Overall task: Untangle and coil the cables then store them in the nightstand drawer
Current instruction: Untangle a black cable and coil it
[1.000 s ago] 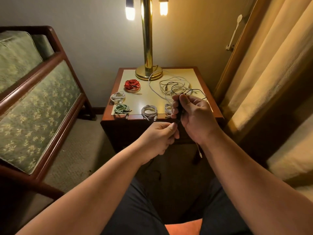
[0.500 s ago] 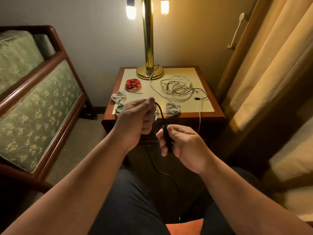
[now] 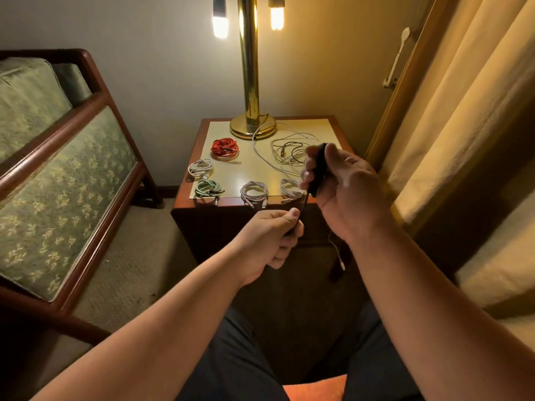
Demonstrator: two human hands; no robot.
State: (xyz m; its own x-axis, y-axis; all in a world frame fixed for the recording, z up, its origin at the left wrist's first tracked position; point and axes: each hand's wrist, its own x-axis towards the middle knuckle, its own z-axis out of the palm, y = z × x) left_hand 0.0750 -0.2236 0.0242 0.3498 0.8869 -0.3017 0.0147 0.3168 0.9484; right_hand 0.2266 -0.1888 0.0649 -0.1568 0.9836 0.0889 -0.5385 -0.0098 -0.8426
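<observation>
My right hand (image 3: 344, 186) grips a bundle of black cable (image 3: 318, 169) above the nightstand's front right corner. From the bundle the black cable runs down to my left hand (image 3: 272, 238), which pinches it in front of the nightstand (image 3: 197, 198). On the top lie a red coil (image 3: 224, 148), a white coil (image 3: 200, 168), a green coil (image 3: 208, 189) and two more white coils (image 3: 254, 191) along the front edge. A loose tangle of white and black cables (image 3: 285, 153) lies at the back right. A white cable end (image 3: 341, 263) hangs down the front.
A brass floor lamp (image 3: 251, 82) stands at the back of the nightstand top with two lit bulbs. A green upholstered chair with a wooden frame (image 3: 72, 157) is on the left. Curtains (image 3: 451, 111) hang on the right. My legs fill the lower view.
My right hand has risen from below the nightstand edge to above its front right corner with the black bundle. My left hand has dropped from over the tabletop and moved right.
</observation>
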